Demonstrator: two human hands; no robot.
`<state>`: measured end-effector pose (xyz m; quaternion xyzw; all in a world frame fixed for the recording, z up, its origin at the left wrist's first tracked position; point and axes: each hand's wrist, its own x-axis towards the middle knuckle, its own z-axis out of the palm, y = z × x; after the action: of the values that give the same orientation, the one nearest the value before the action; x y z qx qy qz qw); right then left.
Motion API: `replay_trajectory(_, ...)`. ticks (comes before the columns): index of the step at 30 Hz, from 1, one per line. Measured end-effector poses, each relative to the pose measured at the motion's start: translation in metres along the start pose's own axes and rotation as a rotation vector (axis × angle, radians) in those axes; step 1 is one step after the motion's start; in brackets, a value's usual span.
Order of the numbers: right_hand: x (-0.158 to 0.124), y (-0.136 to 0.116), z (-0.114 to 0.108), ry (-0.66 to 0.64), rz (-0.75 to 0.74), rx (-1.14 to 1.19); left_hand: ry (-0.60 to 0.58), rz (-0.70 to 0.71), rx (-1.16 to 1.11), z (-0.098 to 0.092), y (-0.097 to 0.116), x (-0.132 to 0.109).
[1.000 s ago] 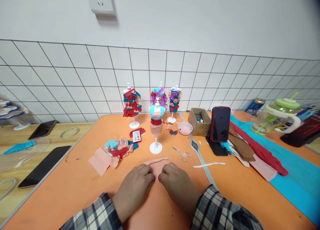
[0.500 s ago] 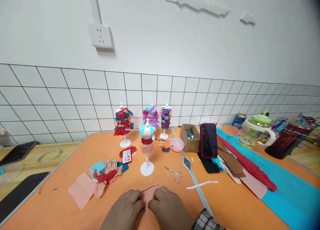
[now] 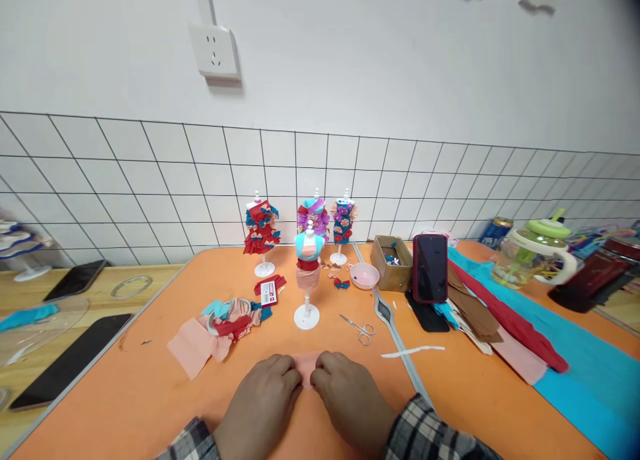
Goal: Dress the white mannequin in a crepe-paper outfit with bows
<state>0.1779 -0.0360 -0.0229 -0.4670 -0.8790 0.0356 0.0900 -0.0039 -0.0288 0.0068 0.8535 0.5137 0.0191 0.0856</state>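
Note:
A small piece of pink fabric [image 3: 306, 365] lies on the orange table between my hands. My left hand [image 3: 267, 400] grips its left side with curled fingers. On the other side my right hand [image 3: 345, 393] pinches the right part; the fingertips are partly hidden. Just beyond stands a mini dress form [image 3: 308, 273] on a white stand, wrapped in light blue, red and pink cloth. Small scissors [image 3: 359, 329] rest to the right of it. Left of it lies a heap of fabric scraps [image 3: 225, 327] in pink, red and blue.
Three dressed mini mannequins, including one in red ruffles [image 3: 262, 230], stand at the back. A pink bowl [image 3: 365, 276], a cardboard box [image 3: 391, 263] and a propped phone [image 3: 430, 270] are to the right. Fabric strips [image 3: 505, 313], a jug [image 3: 530, 257] and a white strip [image 3: 413, 351] lie further right.
The view has tilted down and turned left, so more of both sleeves shows. The fabric's far edge, a narrow raised fold before, now looks flatter between my hands.

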Motion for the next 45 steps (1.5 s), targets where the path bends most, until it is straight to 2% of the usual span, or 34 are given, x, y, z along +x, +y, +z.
replay_trajectory(6, -0.001, 0.000, 0.001, -0.012, 0.047, -0.006, 0.012, 0.017, 0.026, 0.001, -0.002, -0.002)
replay_trajectory(10, -0.002, 0.004, 0.002, 0.001, 0.027, -0.027, 0.026, 0.051, 0.045, 0.004, -0.004, -0.001)
replay_trajectory(16, -0.003, 0.003, -0.005, -0.061, 0.083, -0.002, 0.127, 0.103, 0.007, 0.004, -0.001, -0.002)
replay_trajectory(21, -0.003, 0.004, -0.008, -0.063, 0.102, -0.019, 0.081, 0.123, 0.058, -0.001, 0.000, -0.002)
replay_trajectory(30, -0.003, 0.004, -0.014, -0.070, 0.084, 0.031, 0.106, 0.186, 0.031, 0.001, -0.004, -0.002)
replay_trajectory(34, -0.003, 0.005, -0.013, -0.031, 0.054, 0.028, 0.178, 0.215, -0.036, 0.002, -0.003, 0.000)
replay_trajectory(39, -0.003, 0.004, -0.015, 0.067, 0.013, 0.013, 0.112, 0.220, -0.026, -0.002, -0.004, -0.001)
replay_trajectory(45, -0.005, 0.002, -0.015, 0.090, 0.028, -0.011, 0.241, 0.267, -0.123, -0.003, -0.007, -0.005)
